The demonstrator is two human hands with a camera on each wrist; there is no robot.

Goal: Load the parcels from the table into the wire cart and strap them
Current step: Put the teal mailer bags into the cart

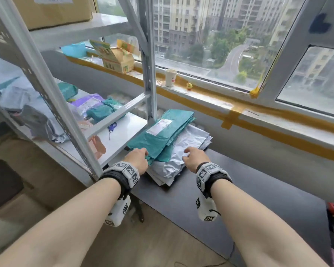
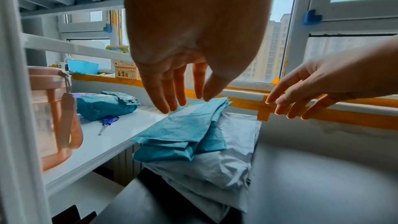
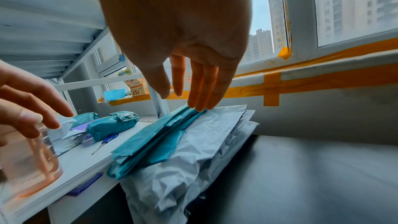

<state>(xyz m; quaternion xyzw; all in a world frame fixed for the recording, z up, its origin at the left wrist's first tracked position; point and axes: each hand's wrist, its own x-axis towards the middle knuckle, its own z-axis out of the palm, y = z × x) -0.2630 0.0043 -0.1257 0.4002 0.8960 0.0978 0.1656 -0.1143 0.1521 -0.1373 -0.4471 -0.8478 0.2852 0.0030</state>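
A stack of flat parcels lies at the left end of the dark table (image 1: 229, 189). Teal mailer bags (image 1: 162, 135) (image 2: 183, 130) (image 3: 148, 142) with a white label lie on top of pale grey bags (image 1: 185, 151) (image 2: 217, 164) (image 3: 183, 164). My left hand (image 1: 137, 158) (image 2: 178, 94) hovers over the teal bags' near left corner with its fingers straight. My right hand (image 1: 193, 157) (image 3: 187, 96) reaches over the grey bags, fingers spread and relaxed. Neither hand grips anything. No wire cart is in view.
A white metal shelf rack (image 1: 112, 120) stands against the table's left end. It holds more teal and grey parcels (image 1: 102, 110), blue scissors (image 2: 107, 123) and a pink jug (image 2: 51, 117). Behind runs a taped window sill (image 1: 229, 105) with a paper cup (image 1: 171, 78).
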